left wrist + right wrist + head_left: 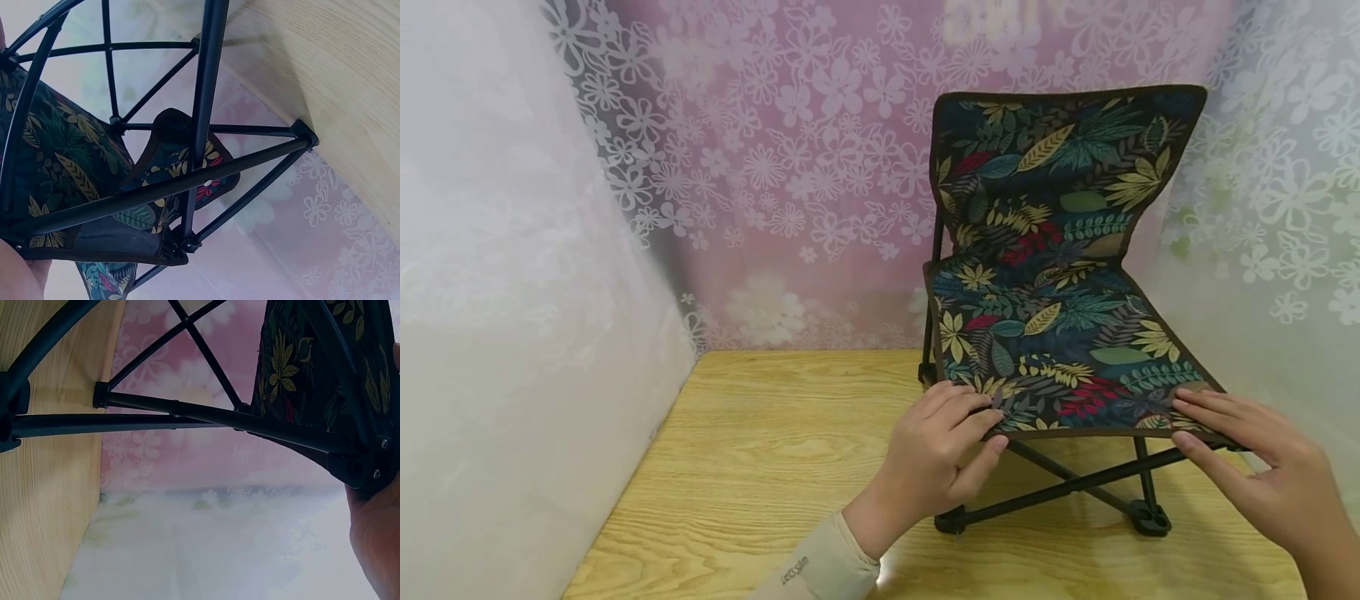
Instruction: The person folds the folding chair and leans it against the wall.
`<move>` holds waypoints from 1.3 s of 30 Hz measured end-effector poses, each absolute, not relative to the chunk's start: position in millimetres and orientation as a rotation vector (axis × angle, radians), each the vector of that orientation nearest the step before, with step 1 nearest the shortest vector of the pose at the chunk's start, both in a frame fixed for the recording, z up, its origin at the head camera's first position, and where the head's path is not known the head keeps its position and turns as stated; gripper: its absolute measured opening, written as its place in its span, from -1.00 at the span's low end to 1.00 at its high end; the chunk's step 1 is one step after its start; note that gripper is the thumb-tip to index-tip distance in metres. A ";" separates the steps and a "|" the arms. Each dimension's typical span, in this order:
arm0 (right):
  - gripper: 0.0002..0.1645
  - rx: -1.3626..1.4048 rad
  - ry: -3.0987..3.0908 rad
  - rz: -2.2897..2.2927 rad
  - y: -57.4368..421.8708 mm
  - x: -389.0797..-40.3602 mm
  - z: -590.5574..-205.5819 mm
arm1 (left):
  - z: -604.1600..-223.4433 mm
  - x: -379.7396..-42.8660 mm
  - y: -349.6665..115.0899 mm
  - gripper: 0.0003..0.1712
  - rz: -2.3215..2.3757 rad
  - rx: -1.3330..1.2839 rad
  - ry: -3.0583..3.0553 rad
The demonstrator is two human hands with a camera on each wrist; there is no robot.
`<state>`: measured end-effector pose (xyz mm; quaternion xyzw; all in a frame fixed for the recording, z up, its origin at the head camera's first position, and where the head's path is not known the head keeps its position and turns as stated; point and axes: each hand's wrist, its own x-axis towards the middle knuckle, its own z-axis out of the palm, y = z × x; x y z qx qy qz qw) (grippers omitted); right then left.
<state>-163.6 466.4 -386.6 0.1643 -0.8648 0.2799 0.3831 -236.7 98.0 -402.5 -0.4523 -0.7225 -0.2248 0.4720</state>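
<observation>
A folding chair (1075,325) with dark leaf-print fabric and a black tubular frame stands upright and unfolded. My left hand (943,446) rests on the front left corner of its seat, fingers on top and thumb at the front edge. At the opposite front corner, my right hand (1270,458) lies with its extended fingers over the fabric and its thumb by the edge. From below, the left wrist view shows the seat's underside (69,150) and crossed legs (169,184). In the right wrist view, the right hand (378,544) is beside the corner joint of the frame (369,456).
The chair's feet (1150,518) stand on a light wood-grain tabletop (760,458). A pink flower-print curtain (797,167) hangs behind it. Pale sheets close off the left (512,292) and right (1285,250) sides, the right one near the chair.
</observation>
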 end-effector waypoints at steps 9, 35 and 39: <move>-0.37 0.422 -2.209 0.722 465.9 -161.7 -385.0 | -404.7 -238.2 99.5 -0.70 -0.558 -1.110 -1.757; -0.39 0.433 -2.180 0.734 464.8 -162.7 -388.5 | -404.6 -238.7 100.9 -0.68 -0.582 -1.086 -1.700; -0.39 0.441 -2.172 0.738 465.2 -162.5 -387.4 | -404.0 -239.1 101.9 -0.68 -0.587 -1.083 -1.695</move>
